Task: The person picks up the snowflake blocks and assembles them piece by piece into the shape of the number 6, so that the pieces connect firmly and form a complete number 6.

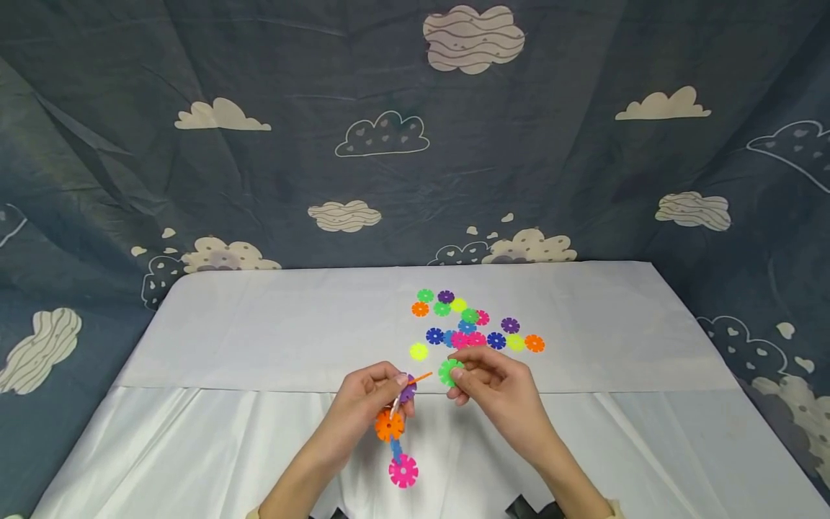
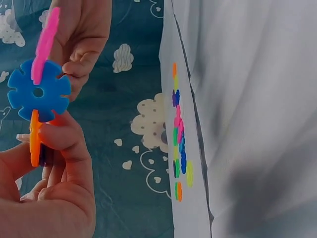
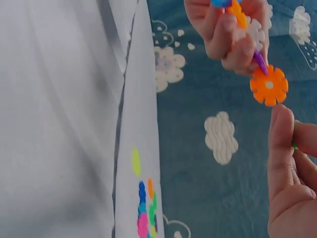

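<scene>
My left hand (image 1: 364,398) pinches a chain of notched plastic discs that slot into each other. Hanging lowest is a pink disc (image 1: 404,472), joined through a blue disc (image 2: 52,94) to an orange disc (image 1: 389,427). Further along come a white disc (image 3: 256,30), a purple disc (image 3: 259,62) and, at the free end, a second orange disc (image 3: 269,94). Between thumb and fingers my right hand (image 1: 502,382) holds a green disc (image 1: 446,373), a short gap to the right of that end. In the right wrist view the fingers hide most of the green disc.
Loose discs in several colours lie flat on the white tabletop beyond the hands, among them a yellow disc (image 1: 418,352) nearest the chain and an orange disc (image 1: 534,343) at the right. A dark cloud-print curtain (image 1: 292,180) hangs behind the white-covered table (image 1: 259,331).
</scene>
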A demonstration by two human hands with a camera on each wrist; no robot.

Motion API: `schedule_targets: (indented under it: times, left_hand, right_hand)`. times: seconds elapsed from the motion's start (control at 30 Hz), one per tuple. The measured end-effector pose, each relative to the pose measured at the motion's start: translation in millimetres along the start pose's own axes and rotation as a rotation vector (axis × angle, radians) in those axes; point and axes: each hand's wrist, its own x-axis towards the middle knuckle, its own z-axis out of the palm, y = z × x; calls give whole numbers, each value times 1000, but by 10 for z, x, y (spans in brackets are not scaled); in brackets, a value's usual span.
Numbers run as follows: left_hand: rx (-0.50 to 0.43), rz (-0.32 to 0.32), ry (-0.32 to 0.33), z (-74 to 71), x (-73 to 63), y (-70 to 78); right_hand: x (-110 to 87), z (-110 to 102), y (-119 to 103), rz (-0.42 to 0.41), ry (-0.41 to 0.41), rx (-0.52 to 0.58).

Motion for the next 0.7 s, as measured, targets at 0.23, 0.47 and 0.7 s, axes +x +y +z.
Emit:
schedule_targets:
  times: [0.23, 0.47, 0.7]
  left_hand:
    - [40, -3, -15, 26, -12, 5]
    - [81, 43, -8, 39, -11, -20]
    - [119, 78, 26, 84, 16, -93]
  right_hand:
    - [-39, 124, -1, 31, 8, 55]
    - [-48, 169, -11, 58, -10, 34]
    - [-46, 181, 9, 29, 0, 27]
